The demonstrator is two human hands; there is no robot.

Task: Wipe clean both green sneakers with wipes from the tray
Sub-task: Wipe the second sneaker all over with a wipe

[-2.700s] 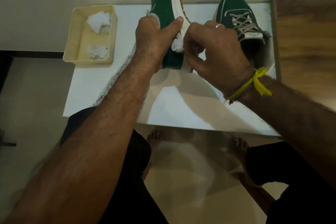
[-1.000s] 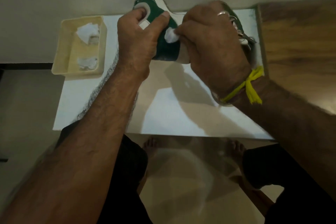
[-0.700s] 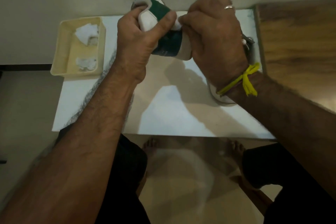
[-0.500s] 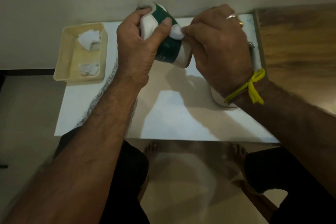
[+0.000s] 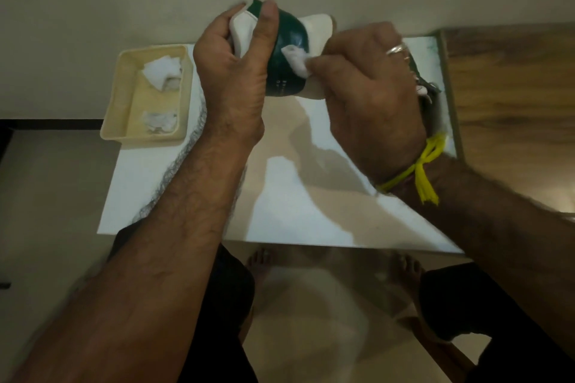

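One green sneaker (image 5: 287, 50) with a white sole is lifted off the white table (image 5: 289, 205), heel toward me. My left hand (image 5: 236, 71) grips it from the left, thumb over the green heel and fingers inside the opening. My right hand (image 5: 370, 87) pinches a crumpled white wipe (image 5: 297, 60) and presses it on the green heel side. The second green sneaker (image 5: 431, 99) stands on the table behind my right hand, mostly hidden. A cream tray (image 5: 119, 99) at the table's left holds two crumpled wipes (image 5: 161, 74).
The white table stands against a pale wall. A wooden surface (image 5: 510, 109) adjoins it on the right. My legs and bare feet show below the table's near edge, over a light floor.
The sneaker has been turned in my left hand, heel now facing me. My right hand has slid the wipe from the sole edge onto the green heel panel.
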